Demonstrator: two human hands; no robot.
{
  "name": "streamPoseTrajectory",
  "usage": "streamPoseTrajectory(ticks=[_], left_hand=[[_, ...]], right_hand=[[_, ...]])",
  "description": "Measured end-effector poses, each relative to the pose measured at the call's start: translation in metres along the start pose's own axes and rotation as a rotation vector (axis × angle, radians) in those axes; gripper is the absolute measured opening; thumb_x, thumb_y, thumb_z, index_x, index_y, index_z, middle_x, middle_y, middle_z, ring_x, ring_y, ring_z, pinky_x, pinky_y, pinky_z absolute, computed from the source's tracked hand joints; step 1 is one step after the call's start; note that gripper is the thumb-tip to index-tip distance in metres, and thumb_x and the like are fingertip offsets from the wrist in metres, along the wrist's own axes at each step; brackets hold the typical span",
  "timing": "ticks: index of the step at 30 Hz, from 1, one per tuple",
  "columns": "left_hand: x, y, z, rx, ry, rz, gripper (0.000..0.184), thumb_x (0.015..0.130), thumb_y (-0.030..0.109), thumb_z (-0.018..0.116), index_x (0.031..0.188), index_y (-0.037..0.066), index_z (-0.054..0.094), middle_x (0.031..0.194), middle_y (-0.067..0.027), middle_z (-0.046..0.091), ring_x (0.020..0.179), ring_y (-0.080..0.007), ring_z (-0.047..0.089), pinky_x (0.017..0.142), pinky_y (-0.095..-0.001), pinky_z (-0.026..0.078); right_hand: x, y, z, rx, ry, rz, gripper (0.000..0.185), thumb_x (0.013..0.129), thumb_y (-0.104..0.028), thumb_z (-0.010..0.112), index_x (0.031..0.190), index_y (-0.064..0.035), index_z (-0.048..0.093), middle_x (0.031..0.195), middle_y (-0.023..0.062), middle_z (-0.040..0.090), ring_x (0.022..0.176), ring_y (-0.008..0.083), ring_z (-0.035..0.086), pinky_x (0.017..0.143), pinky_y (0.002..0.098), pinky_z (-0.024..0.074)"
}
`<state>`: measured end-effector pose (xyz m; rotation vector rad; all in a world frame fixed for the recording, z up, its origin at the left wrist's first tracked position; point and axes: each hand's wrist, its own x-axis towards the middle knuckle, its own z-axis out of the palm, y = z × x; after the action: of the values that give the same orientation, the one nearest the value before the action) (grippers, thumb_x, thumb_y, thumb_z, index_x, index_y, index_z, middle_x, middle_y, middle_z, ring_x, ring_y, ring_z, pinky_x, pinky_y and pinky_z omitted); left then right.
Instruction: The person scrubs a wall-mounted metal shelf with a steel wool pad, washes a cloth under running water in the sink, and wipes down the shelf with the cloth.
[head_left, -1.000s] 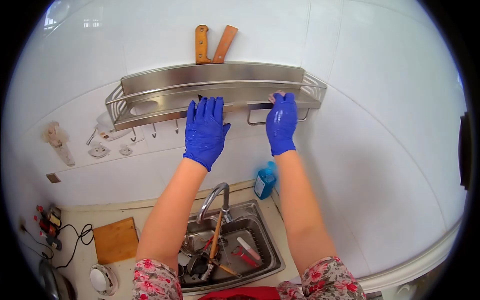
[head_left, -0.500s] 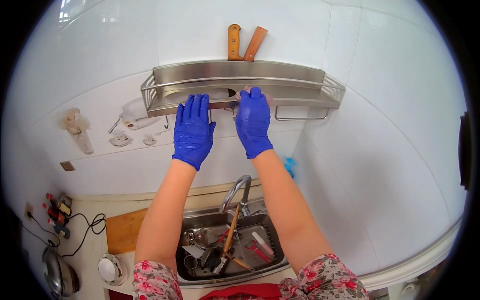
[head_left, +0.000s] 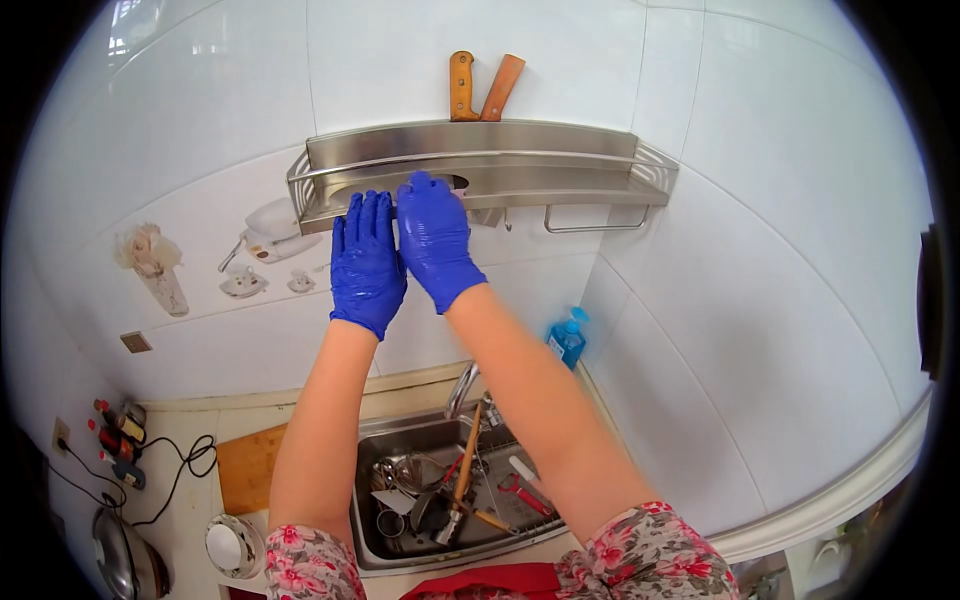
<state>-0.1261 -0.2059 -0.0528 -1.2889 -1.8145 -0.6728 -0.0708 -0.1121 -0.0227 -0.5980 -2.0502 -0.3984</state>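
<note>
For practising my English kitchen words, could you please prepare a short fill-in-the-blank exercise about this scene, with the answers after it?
1. The left hand and the right hand wear gloves of the colour ____.
2. The number of wooden handles rising above the metal shelf is ____.
3. Below the arms, many utensils lie inside the ____.
4. The bottle stands on the person's ____ side of the faucet.

Answers: blue; two; sink; right
</note>
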Motion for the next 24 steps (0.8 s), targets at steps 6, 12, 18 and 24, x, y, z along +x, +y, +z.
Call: streamPoseTrajectory(ticks=[6,12,18,24], left_hand=[[0.000,0.002,-0.003,-0.005,-0.004,-0.022,0.073,0.082,0.021,0.065,0.142,0.003,0.029,0.143,-0.0166,0.035,0.137,-0.0309,0.028,0.112,-0.0463,0.022],[0.000,0.004,0.001,-0.019,0.023,-0.036,0.072,0.082,0.020,0.065,0.142,0.004,0.028,0.142,-0.0172,0.035,0.136,-0.0330,0.029,0.111,-0.0467,0.024],[-0.001,0.005,0.003,-0.004,0.031,-0.041,0.073,0.083,0.021,0.064,0.143,0.004,0.027,0.143,-0.0170,0.035,0.136,-0.0328,0.029,0.111,-0.0467,0.024],[0.000,0.008,0.004,0.010,0.005,-0.054,0.077,0.082,0.022,0.065,0.144,0.003,0.023,0.146,-0.0179,0.031,0.138,-0.0330,0.025,0.112,-0.0462,0.022]], right_hand=[[-0.009,0.047,-0.010,0.212,0.089,0.044,0.025,0.075,-0.004,0.059,0.097,-0.0128,0.065,0.098,0.0095,0.055,0.089,0.0296,0.058,0.076,0.0400,0.0497],[-0.017,0.102,-0.022,0.361,0.081,0.084,0.047,0.053,-0.010,0.081,0.097,-0.0135,0.065,0.095,0.0084,0.054,0.088,0.0301,0.057,0.075,0.0394,0.0494],[-0.020,0.153,-0.029,0.569,0.008,0.177,0.052,0.050,-0.003,0.084,0.099,-0.0047,0.065,0.090,0.0093,0.056,0.073,0.0247,0.061,0.068,0.0320,0.0498],[-0.014,0.144,-0.029,0.555,0.007,0.204,0.018,0.077,-0.009,0.067,0.093,-0.0011,0.063,0.088,0.0115,0.056,0.074,0.0249,0.063,0.068,0.0338,0.0503]])
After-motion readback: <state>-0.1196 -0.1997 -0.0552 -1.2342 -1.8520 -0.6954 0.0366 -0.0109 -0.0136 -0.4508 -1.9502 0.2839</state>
